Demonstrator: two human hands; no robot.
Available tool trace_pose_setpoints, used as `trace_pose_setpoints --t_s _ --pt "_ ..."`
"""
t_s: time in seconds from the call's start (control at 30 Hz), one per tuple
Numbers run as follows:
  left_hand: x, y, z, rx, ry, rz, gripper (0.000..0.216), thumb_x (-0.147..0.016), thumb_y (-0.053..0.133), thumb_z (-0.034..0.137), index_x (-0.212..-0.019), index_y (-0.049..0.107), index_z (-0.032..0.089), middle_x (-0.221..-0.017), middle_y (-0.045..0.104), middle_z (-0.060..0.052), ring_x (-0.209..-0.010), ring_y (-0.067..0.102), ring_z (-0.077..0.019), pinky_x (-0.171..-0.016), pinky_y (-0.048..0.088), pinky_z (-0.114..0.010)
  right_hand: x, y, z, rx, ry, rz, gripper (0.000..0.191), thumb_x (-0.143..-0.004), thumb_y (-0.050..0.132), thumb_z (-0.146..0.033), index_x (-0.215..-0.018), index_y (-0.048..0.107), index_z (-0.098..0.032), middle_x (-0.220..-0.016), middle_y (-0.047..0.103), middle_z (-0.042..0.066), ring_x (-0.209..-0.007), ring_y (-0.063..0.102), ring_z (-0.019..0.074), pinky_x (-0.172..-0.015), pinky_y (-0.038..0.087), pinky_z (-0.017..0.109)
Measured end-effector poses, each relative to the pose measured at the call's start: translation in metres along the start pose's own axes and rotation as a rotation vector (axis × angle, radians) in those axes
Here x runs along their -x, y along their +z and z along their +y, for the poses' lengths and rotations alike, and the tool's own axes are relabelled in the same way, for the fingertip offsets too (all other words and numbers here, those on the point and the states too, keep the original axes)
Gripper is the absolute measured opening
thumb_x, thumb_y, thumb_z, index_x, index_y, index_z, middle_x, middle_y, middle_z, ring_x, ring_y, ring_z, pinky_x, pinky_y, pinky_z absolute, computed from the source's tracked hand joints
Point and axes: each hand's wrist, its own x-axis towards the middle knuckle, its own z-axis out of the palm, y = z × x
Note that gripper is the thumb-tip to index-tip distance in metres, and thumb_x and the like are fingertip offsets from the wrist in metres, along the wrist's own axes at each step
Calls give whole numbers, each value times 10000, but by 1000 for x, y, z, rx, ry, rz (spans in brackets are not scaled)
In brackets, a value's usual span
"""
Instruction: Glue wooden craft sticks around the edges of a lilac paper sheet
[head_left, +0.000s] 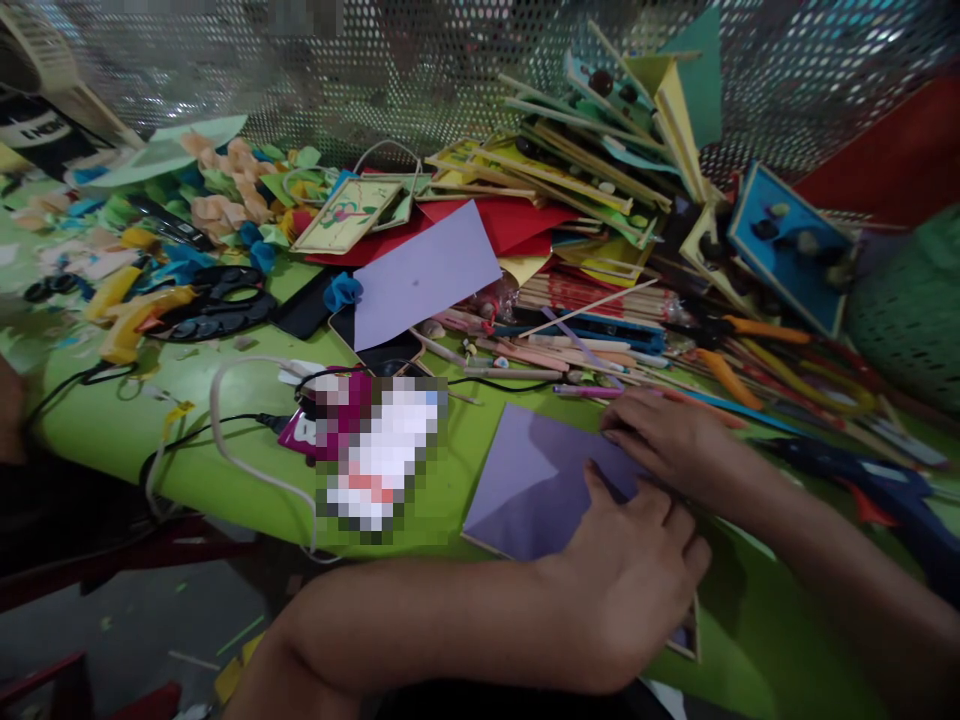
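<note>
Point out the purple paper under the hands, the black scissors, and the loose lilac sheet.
purple paper (525,480): head view, on its folded left flap.
black scissors (217,300): head view, on the handles.
lilac sheet (427,275): head view, on its middle.

Left hand (626,580) and right hand (664,435) flat, fingers extended, side by side.

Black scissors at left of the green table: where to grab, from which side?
Probably by the handle loops of the black scissors, coming from above. They lie flat on the green table, loops facing up. A yellow glue gun crowds their left end, so lift straight up.
</note>
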Motion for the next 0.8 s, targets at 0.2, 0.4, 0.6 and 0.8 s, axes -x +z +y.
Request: trace_pose_setpoints --t_s 0.2,0.4,0.6,0.8 --pt "0 -1 -1 7 2 -3 382 -1053 432 199 -1341 666 111 -1374 602 -184 -1265 491 -341 -986 520 -686 -4 -7 6 -35 55 109 194 -1007 507 -346 -922 649 -246 -879 728 64 -813 713 236 -734 555 387" --pt "-1 -4 -1 -10 10 -27 368 -1070 448 245 -1334 683 143 -1401 596 -186 -1225 505 -332 -996 502 -702 -4 -3 3 85 50 97 226 -1016 490 -343 -945 676 -235 -895 735 80 -826 724 251 -708 549 380" --pt "-1 -2 -1 -11 11 -2 354 -1061 471 254 -1317 691 145 -1368 597 -188 -1187 516 -323 -999 500 -705 -8 -8 1 43 95 106 230 -992 475 -365 -898 648 -246 -868 721 81 -792 704 258 -699 545 397" --pt "-2 5 -2 -31 32 2 371 -1039 506 278 -1320 703 137 -1421 596 -214 -1313 504 -397 -985 497 -736 14 -42 -31 -484 235 -3 229 -969 604 -487 -911 663 -273 -854 735 57 -728 690 215 -659 583 348"
